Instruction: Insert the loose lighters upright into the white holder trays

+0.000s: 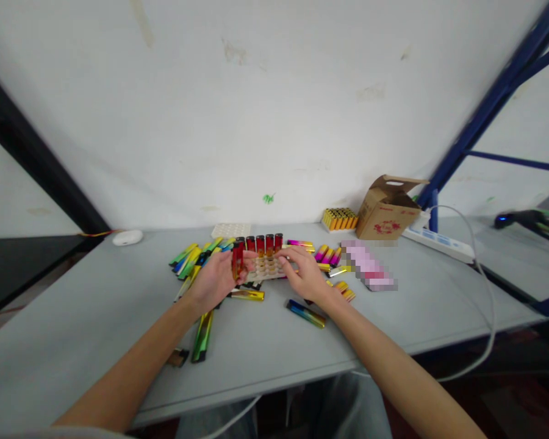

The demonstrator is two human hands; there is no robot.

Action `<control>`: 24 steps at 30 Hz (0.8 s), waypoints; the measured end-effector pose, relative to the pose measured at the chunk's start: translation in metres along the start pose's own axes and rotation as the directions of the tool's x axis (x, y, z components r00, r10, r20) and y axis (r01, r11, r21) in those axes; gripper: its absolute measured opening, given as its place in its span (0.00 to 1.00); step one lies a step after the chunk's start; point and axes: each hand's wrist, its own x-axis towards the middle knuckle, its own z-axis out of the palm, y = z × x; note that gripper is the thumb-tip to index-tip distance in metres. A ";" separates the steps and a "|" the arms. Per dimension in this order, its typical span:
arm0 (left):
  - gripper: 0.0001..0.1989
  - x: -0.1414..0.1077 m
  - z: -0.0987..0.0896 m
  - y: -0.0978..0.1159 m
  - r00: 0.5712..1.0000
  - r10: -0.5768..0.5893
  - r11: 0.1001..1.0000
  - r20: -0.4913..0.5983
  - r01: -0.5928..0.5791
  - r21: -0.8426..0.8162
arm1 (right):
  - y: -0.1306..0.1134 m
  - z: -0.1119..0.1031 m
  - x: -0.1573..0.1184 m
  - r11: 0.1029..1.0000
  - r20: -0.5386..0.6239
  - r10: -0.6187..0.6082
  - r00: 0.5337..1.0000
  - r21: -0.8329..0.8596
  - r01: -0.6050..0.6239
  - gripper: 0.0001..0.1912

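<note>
My left hand [214, 281] is closed around red lighters [238, 262] held upright at the left side of a pale tray [268, 268] with rows of round holes. A row of red lighters [260, 245] stands along the tray's far edge. Over the tray's right side is my right hand [305, 273], its fingers loosely bent and apart, fingertips close to the rightmost red lighter [279, 241]. Whether they touch it I cannot tell. A blue and gold lighter [306, 313] lies in front of my right hand, and a yellow lighter [247, 295] lies before the tray.
Loose green and yellow lighters [190, 261] are scattered left. Pink and yellow lighters [328, 255] lie right, near a blurred pink item [368, 265]. Behind stand a block of yellow lighters [340, 219], an open cardboard box [387, 213], a power strip [441, 242] and a white case [127, 238].
</note>
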 end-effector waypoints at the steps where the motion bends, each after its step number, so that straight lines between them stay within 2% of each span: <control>1: 0.13 0.000 0.001 0.001 1.000 0.003 1.000 -0.028 -0.003 0.001 | 0.000 0.000 0.000 1.000 0.001 -0.001 1.000 -0.003 0.001 0.11; 5: 0.12 -0.001 0.006 0.000 0.997 0.020 1.000 -0.072 -0.018 0.022 | -0.001 0.000 0.000 1.000 -0.002 -0.022 1.000 -0.006 0.022 0.11; 10: 0.06 -0.003 0.006 -0.007 0.995 0.100 0.988 0.018 -0.102 0.116 | -0.004 0.002 -0.002 1.000 -0.026 -0.019 0.999 0.012 0.019 0.10; 15: 0.20 -0.003 0.005 -0.019 0.982 0.117 0.942 0.152 -0.158 0.296 | -0.009 0.009 -0.004 0.996 -0.086 -0.017 0.996 0.089 0.025 0.14; 18: 0.21 -0.001 0.005 -0.022 0.977 0.111 0.914 0.184 -0.173 0.367 | -0.012 0.013 -0.003 0.988 -0.090 -0.031 0.995 0.149 0.044 0.16; 24: 0.20 0.004 -0.001 -0.025 0.972 0.147 0.884 0.181 -0.211 0.418 | -0.017 0.016 -0.001 0.964 -0.073 -0.022 0.997 0.261 0.041 0.11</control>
